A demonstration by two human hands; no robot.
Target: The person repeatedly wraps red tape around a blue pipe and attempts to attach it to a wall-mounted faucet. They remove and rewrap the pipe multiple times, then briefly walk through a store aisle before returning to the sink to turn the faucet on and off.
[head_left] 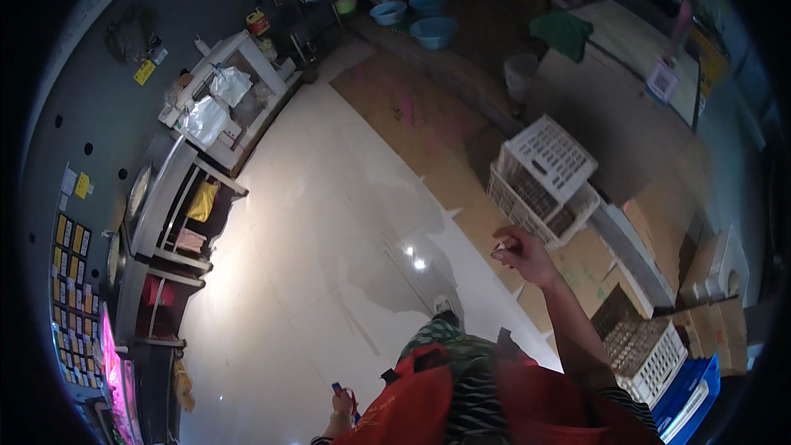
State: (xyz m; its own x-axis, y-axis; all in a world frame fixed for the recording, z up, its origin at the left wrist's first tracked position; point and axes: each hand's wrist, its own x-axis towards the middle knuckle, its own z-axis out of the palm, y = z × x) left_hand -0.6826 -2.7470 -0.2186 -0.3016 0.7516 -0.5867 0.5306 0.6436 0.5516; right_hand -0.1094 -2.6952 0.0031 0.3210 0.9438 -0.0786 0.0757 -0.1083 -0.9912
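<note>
My right hand [527,257] is raised in front of me, its fingers curled in a pinch. At its fingertips shows a small whitish thing [499,246], too small to name. Just beyond that hand stand white plastic crates [550,156], one tilted on top of another. Low at my left side, my left hand [341,406] is closed around a small blue-and-red object [337,388] whose kind I cannot make out. A red apron [416,408] covers my front.
Shelving [165,222] with bagged goods lines the left wall. Flattened cardboard [428,148] covers part of the tiled floor [288,239]. Another white crate [659,371] is close on my right, beside a blue box [696,400]. Blue basins [434,31] sit far ahead.
</note>
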